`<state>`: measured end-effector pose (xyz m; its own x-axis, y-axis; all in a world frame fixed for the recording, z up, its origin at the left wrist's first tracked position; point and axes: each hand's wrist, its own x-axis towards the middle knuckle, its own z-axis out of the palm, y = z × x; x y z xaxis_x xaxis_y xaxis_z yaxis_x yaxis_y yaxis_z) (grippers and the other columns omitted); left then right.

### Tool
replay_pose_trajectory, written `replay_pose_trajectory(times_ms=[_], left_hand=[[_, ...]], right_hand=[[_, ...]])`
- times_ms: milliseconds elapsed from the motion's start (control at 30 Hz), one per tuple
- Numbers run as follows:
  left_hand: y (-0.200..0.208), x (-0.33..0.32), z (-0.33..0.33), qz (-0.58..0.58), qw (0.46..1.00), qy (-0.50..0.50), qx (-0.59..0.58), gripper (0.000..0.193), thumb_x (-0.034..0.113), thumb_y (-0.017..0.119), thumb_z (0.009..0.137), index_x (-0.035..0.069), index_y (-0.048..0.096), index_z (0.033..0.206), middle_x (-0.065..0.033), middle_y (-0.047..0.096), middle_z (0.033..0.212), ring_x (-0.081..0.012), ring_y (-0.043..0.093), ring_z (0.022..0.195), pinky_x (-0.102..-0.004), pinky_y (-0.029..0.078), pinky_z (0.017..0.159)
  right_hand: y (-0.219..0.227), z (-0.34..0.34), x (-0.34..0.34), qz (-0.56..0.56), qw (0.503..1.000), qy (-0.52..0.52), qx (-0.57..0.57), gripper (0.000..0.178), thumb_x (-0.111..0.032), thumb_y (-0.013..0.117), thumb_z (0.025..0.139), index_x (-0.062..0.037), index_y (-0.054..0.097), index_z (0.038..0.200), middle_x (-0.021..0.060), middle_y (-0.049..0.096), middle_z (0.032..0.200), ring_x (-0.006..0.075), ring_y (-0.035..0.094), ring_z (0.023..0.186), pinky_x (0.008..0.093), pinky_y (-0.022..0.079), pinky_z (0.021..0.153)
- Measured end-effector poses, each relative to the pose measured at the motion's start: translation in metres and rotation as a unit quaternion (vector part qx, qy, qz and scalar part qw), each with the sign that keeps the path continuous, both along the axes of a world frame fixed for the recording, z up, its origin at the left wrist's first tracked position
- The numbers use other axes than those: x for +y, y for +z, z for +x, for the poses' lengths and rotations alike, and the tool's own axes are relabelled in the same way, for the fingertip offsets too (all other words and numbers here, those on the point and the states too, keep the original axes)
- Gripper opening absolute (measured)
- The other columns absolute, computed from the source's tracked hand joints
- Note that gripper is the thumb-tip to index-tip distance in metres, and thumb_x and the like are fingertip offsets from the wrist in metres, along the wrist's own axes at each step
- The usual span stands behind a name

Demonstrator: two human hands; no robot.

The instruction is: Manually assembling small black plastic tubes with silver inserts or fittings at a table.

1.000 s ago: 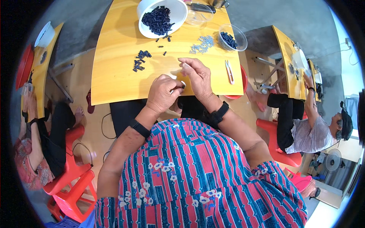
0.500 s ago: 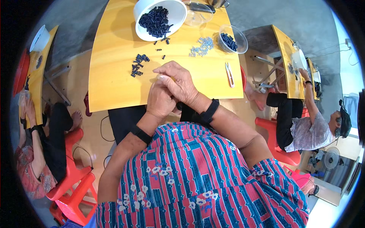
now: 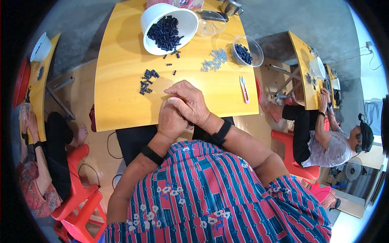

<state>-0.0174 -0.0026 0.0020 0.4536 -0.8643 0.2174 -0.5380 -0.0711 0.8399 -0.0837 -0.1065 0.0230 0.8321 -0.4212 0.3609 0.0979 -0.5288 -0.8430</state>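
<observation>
The table point(image 3: 231, 103) holds one white tub point(image 3: 188, 25), one snipper point(image 3: 246, 94).

Pink-blue striped top point(image 3: 216, 184), white flowers point(image 3: 174, 192); black wristbands point(image 3: 152, 154).

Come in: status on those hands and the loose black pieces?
Right hand over left hand, grip hidden. Loose black pieces ahead-left, untouched. Snips off right, out of the way.

The yellow table point(image 3: 117, 95) was brightly lit, and soft shadows were cast on it to the left of the white tub point(image 3: 187, 25) and the hands point(image 3: 188, 104). The pale wall point(image 3: 368, 83) at far right was nearly washed out by glare. Straight edges were bent, corners were blacked out, and detail was softened toward the rim.
</observation>
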Motion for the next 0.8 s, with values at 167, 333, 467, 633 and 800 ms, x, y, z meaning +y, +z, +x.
replay_pose_trajectory(times_ms=[167, 333, 467, 633, 800], left_hand=[[0.005, 0.002, -0.001, 0.006, 1.000, -0.008, 0.005, 0.026, 0.012, 0.066, 0.078, 0.000, 0.061, 0.101, -0.0177, 0.066, 0.094, -0.0395, 0.061, 0.091, -0.0444, 0.048, 0.074], [0.006, 0.000, -0.003, -0.009, 0.995, 0.023, 0.093, 0.024, 0.016, 0.072, 0.070, 0.002, 0.064, 0.087, -0.0136, 0.064, 0.085, -0.0343, 0.061, 0.084, -0.0438, 0.048, 0.074], [-0.004, -0.002, -0.005, -0.017, 0.997, 0.046, 0.056, 0.023, 0.017, 0.069, 0.076, 0.001, 0.065, 0.091, -0.0149, 0.063, 0.093, -0.0347, 0.059, 0.089, -0.0440, 0.047, 0.076], [-0.012, -0.002, -0.002, 0.031, 0.999, 0.021, -0.012, 0.023, 0.018, 0.065, 0.082, 0.002, 0.064, 0.099, -0.0155, 0.062, 0.099, -0.0350, 0.056, 0.091, -0.0449, 0.045, 0.080], [-0.016, -0.002, -0.003, 0.002, 0.998, 0.031, -0.053, 0.023, 0.019, 0.067, 0.080, 0.002, 0.065, 0.096, -0.0150, 0.063, 0.100, -0.0348, 0.057, 0.092, -0.0452, 0.045, 0.080]], right_hand=[[-0.002, 0.000, 0.001, -0.010, 1.000, -0.004, 0.004, 0.025, -0.018, 0.067, 0.083, -0.0042, 0.068, 0.104, 0.0154, 0.061, 0.093, 0.0298, 0.060, 0.088, 0.0364, 0.050, 0.081], [-0.007, 0.000, 0.001, -0.014, 1.000, -0.001, -0.004, 0.033, -0.031, 0.070, 0.083, -0.0055, 0.068, 0.105, 0.0135, 0.057, 0.092, 0.0273, 0.058, 0.085, 0.0359, 0.050, 0.078], [-0.009, 0.002, 0.000, -0.014, 1.000, 0.012, -0.010, 0.042, -0.037, 0.071, 0.082, -0.0034, 0.068, 0.106, 0.0141, 0.057, 0.091, 0.0278, 0.057, 0.088, 0.0358, 0.049, 0.080], [-0.007, 0.002, 0.000, -0.012, 1.000, 0.010, -0.004, 0.043, -0.037, 0.072, 0.080, -0.0024, 0.067, 0.105, 0.0158, 0.057, 0.092, 0.0316, 0.057, 0.090, 0.0385, 0.049, 0.081], [-0.011, 0.001, 0.000, -0.020, 1.000, 0.006, -0.020, 0.044, -0.039, 0.072, 0.080, -0.0039, 0.068, 0.106, 0.0143, 0.057, 0.093, 0.0290, 0.057, 0.088, 0.0361, 0.049, 0.080]])
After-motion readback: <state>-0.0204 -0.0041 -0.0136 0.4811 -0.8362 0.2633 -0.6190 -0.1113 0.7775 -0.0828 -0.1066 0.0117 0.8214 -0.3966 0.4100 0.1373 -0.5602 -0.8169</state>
